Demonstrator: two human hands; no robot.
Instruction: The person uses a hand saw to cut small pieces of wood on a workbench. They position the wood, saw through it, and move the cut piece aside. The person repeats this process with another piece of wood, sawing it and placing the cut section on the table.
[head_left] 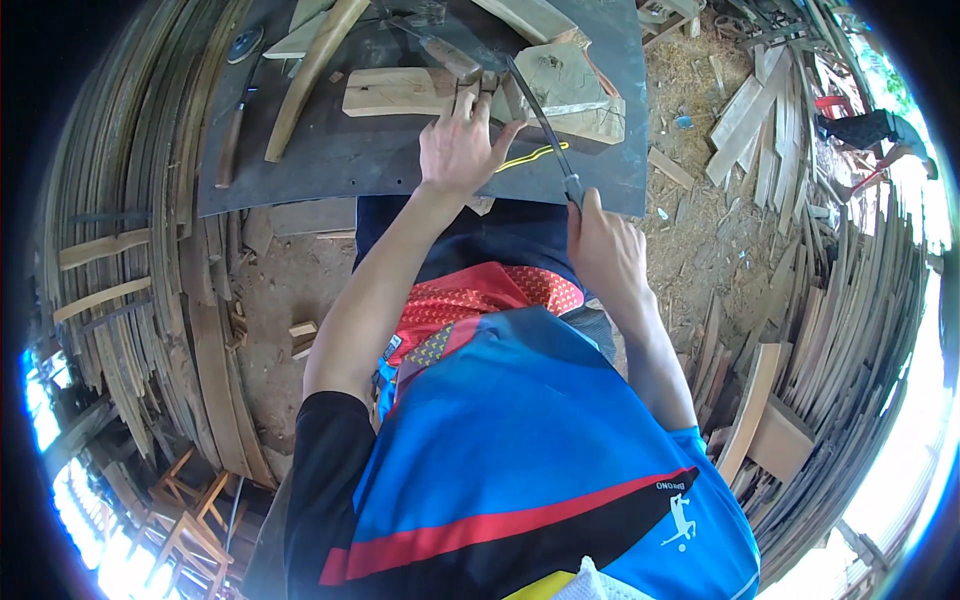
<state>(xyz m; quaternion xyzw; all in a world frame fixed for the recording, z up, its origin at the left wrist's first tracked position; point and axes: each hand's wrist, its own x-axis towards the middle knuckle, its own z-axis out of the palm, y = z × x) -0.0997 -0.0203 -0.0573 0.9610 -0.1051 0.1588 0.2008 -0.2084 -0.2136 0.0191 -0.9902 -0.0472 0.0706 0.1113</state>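
Observation:
My left hand (460, 150) is closed on a small wooden piece (489, 82) beside a pale wooden block (395, 92) on the dark worktable (230, 170). My right hand (605, 240) grips the handle of a long, thin dark tool (545, 128), perhaps a file, angled up toward that piece. A thicker wooden block (570, 85) lies to the right, with a thin yellow item (530, 157) below it. A tool with a worn handle (445, 55) rests above my left hand; the exact contact under its fingers is hidden.
Curved wooden pieces (315, 80), a long-handled tool (230, 145) and a round disc (245, 42) lie on the table. Stacked planks (110, 260) line both sides, with wooden frames (195, 500) at lower left. Another person (870, 135) is at the far right.

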